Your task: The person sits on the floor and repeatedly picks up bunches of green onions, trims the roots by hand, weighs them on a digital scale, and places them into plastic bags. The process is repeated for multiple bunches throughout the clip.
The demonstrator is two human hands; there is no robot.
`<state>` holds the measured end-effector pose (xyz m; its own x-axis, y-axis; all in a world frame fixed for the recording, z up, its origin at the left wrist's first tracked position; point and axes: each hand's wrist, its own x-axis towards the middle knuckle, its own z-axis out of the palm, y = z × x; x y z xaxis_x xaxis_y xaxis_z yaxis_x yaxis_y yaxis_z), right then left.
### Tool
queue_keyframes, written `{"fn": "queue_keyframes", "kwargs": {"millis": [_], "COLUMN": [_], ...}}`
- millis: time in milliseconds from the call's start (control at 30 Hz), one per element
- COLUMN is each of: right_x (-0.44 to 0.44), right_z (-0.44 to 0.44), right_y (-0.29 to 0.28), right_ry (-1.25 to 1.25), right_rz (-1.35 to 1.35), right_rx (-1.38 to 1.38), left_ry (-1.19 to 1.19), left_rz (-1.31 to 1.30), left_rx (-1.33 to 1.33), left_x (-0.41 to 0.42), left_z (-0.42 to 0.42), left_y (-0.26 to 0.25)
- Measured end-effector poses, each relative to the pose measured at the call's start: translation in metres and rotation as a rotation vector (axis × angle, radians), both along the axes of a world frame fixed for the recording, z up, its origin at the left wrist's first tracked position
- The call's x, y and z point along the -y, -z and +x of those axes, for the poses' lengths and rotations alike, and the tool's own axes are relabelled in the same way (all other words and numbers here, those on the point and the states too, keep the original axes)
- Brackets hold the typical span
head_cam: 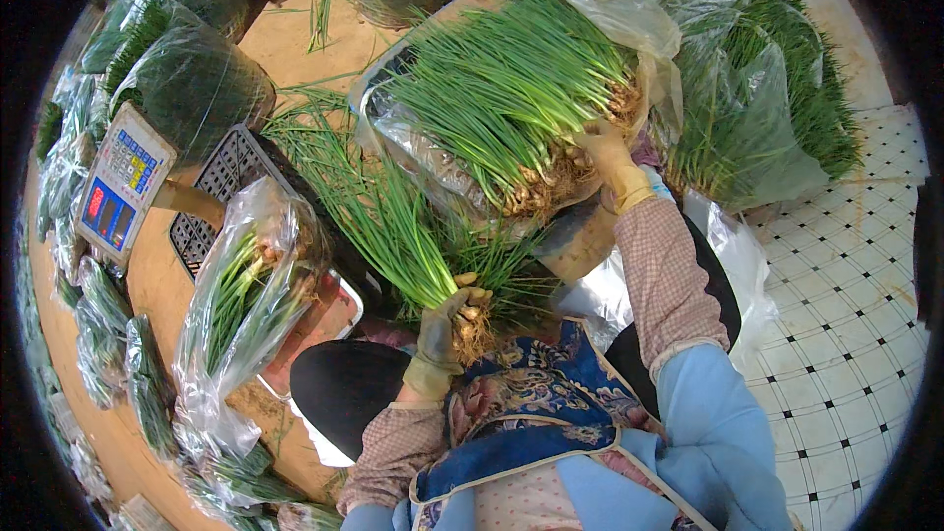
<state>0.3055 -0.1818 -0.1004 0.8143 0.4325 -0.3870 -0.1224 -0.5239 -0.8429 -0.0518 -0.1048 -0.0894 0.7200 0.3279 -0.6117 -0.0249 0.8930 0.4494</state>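
My left hand point(440, 332), in a soiled rubber glove, is closed around a bunch of green onions point(413, 251) near its bulbs, just above my lap. Its green tops fan out up and to the left. My right hand point(606, 155), gloved too, reaches to the root end of a large pile of green onions point(501, 88) lying on a plastic-lined tub. The fingers touch the bulbs there; whether they grip any is hidden. Loose green leaves point(509, 273) lie between the bunch and the tub.
At the left, a digital scale display point(122, 184) stands by a black plastic crate point(228, 192), with a clear bag of green onions point(251, 295) beside it. More bagged bundles point(147, 376) line the far left. Large bags of greens point(759, 96) stand right of the tub, near patterned flooring point(841, 295).
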Motion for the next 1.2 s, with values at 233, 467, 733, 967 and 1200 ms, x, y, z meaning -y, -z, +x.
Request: {"fn": "queue_keyframes", "kwargs": {"millis": [233, 467, 733, 967, 1200], "right_x": [0.012, 0.013, 0.032, 0.014, 0.034], "right_z": [-0.062, -0.204, -0.268, -0.257, -0.246], "right_y": [-0.046, -0.040, 0.019, -0.035, -0.026], "right_ry": [0.232, 0.043, -0.451, -0.266, 0.140], "right_rz": [0.503, 0.577, 0.047, 0.159, 0.362], "right_rx": [-0.259, -0.689, 0.675, -0.061, -0.514], "left_ry": [-0.073, -0.011, 0.085, 0.221, 0.202], "left_rz": [-0.036, -0.105, -0.027, 0.116, 0.087], "left_rx": [0.051, 0.153, 0.235, 0.086, 0.316], "left_x": [0.002, 0.007, 0.016, 0.012, 0.014], "left_z": [0.000, 0.003, -0.027, -0.032, -0.050], "left_y": [-0.018, 0.002, 0.013, 0.019, -0.033]}}
